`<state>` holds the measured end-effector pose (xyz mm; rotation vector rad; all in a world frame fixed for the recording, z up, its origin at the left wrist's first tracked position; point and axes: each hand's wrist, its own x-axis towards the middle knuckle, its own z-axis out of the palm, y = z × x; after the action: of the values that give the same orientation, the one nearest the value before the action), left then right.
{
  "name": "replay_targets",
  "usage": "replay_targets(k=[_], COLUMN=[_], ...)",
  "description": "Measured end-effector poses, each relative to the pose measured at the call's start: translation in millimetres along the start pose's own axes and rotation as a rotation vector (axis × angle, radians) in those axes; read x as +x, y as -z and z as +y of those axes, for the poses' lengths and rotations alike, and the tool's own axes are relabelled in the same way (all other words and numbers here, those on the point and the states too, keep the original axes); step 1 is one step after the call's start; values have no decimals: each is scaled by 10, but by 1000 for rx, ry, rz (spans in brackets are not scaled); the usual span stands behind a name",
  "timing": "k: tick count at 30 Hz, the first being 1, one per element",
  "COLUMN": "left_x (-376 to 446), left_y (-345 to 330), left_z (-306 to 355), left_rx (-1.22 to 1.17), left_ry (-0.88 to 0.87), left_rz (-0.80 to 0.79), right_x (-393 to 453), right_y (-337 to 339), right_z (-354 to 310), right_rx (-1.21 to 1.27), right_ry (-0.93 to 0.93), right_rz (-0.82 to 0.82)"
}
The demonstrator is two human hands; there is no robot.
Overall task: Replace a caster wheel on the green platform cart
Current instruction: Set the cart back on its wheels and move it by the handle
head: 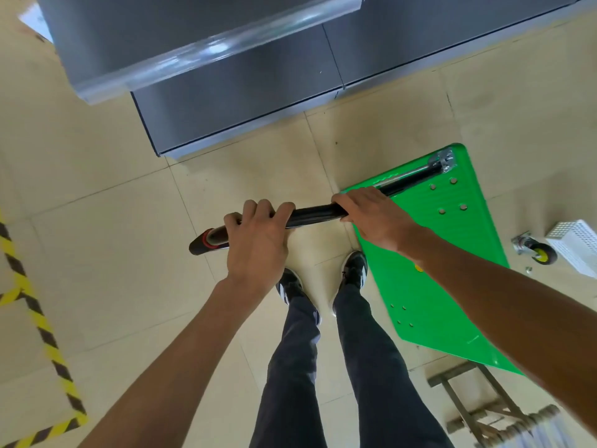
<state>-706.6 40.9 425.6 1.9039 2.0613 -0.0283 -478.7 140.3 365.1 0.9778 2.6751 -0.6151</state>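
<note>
The green platform cart (429, 273) stands on the tiled floor to my right, its deck facing up with bolt heads showing near two corners. Its black handle bar (313, 213) runs across in front of me, hinged at a metal bracket (444, 160) on the cart's far corner. My left hand (258, 240) grips the bar near its red-ringed end (203, 242). My right hand (371, 215) grips the same bar closer to the cart. A loose caster wheel (536, 250) with a yellow hub lies on the floor right of the cart.
A steel counter (226, 82) stands ahead. A white perforated basket (578, 250) sits beside the caster, with a small nut (528, 270) on the floor nearby. A wooden stool (478, 405) is at lower right. Yellow-black tape (38, 321) marks the floor at left. My feet (323, 279) stand beside the cart.
</note>
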Motion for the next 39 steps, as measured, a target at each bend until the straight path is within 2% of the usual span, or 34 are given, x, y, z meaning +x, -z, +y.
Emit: replay_targets(k=[9, 11, 14, 20, 25, 32, 39], left_x=[247, 305, 378, 580, 869, 1045, 1170], left_y=[123, 165, 225, 284, 439, 717, 867], left_z=[205, 214, 182, 522, 775, 1477, 1860], left_rx=[-73, -98, -176, -341, -381, -314, -282], left_ry=[-172, -158, -61, 5, -96, -78, -166], left_rz=[163, 176, 158, 83, 18, 9, 18], right_x=[-203, -248, -310, -456, -548, -462, -590], right_y=[235, 275, 341, 497, 811, 1399, 1682], right_z=[352, 488, 731, 972, 1076, 877, 1058], right_rx=[58, 73, 125, 252, 384, 347, 313], right_ry=[-106, -137, -197, -287, -366, -219, -377], right_rz=[86, 122, 173, 169, 178, 308, 280])
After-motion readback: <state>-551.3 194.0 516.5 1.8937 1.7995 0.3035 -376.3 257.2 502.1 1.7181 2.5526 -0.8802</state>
